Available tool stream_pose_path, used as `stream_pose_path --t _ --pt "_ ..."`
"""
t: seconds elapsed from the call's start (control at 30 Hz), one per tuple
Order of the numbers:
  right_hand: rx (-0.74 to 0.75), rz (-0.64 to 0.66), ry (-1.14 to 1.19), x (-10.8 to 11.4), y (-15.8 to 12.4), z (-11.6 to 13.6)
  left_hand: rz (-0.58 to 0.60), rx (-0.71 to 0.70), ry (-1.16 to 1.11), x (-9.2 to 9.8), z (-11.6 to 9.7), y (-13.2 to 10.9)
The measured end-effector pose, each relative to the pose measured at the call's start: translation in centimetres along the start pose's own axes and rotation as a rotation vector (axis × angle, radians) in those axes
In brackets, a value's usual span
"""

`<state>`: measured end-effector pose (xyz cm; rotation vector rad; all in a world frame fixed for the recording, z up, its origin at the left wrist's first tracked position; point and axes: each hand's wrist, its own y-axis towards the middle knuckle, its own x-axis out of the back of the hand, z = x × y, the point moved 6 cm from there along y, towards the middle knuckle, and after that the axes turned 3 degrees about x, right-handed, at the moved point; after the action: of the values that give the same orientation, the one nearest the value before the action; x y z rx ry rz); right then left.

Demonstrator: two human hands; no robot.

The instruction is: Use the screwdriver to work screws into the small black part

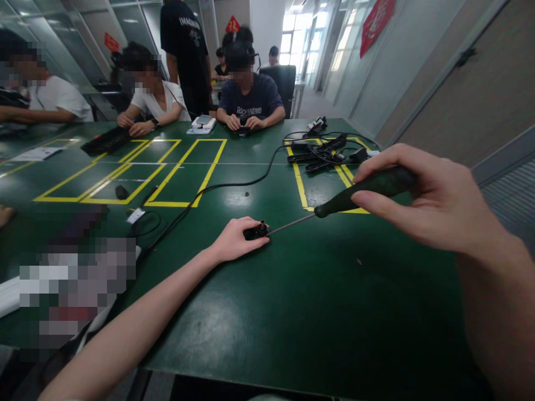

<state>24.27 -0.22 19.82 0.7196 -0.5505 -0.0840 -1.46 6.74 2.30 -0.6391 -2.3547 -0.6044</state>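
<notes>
A screwdriver [359, 192] with a dark green handle is gripped in my right hand [434, 195], fingers and thumb closed around the handle. Its thin metal shaft slants down to the left, and the tip meets a small black part [259, 229] with a round metal-rimmed end on top. My left hand [236, 239] pinches that black part between thumb and fingers, low over the green table [292, 312]. Much of the part is hidden by the fingers, so its exact kind cannot be made out.
Black devices and cables [330, 153] lie in a yellow-taped area at the back right. One long black cable [234, 184] crosses the table. Across the table, a person in a dark shirt [251, 100] and another in white [154, 106] handle black items.
</notes>
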Motion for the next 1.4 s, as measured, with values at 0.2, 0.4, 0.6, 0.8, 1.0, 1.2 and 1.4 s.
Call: stream_pose_path --t 0.2,0.4,0.6,0.8,1.0,1.2,1.4 --pt "0.220 0.110 -0.197 -0.2 -0.2 0.6 -0.002 0.002 -0.013 0.0 0.1 0.0" --pt "0.240 0.069 -0.239 -0.4 -0.1 0.9 0.005 0.011 -0.033 0.0 0.0 0.1" --pt "0.237 0.029 -0.242 -0.8 0.0 1.3 0.034 0.000 -0.046 0.0 -0.2 0.1" --pt "0.279 0.019 -0.273 -0.8 -0.3 1.5 0.041 -0.012 -0.060 -0.1 -0.3 0.1" --pt "0.392 0.054 -0.358 -0.8 -0.7 1.4 0.046 0.001 -0.056 -0.2 -0.1 0.1" --pt "0.408 0.046 -0.358 -0.8 -0.7 1.0 0.039 0.013 -0.060 0.0 -0.2 0.1" --pt "0.343 0.001 -0.341 -0.5 -0.3 0.6 0.039 0.024 -0.064 0.0 -0.2 0.1"
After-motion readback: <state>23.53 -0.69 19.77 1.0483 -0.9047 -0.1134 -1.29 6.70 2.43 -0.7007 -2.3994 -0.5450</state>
